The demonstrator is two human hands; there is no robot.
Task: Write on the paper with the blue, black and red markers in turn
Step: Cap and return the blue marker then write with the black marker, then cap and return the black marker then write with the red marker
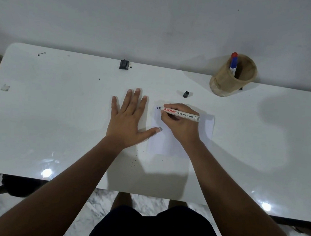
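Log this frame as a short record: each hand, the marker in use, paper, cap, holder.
left hand: flat on the table, fingers spread, thumb tip on the paper's left edge
right hand: grips the marker, resting on the paper
marker: white barrel, uncapped, tip at the paper's upper left corner
paper: small white sheet, a dark blue mark beside the tip
cap: dark, lying on the table beyond the paper
holder: tan cup, far right, with a red-capped and a blue-capped marker inside
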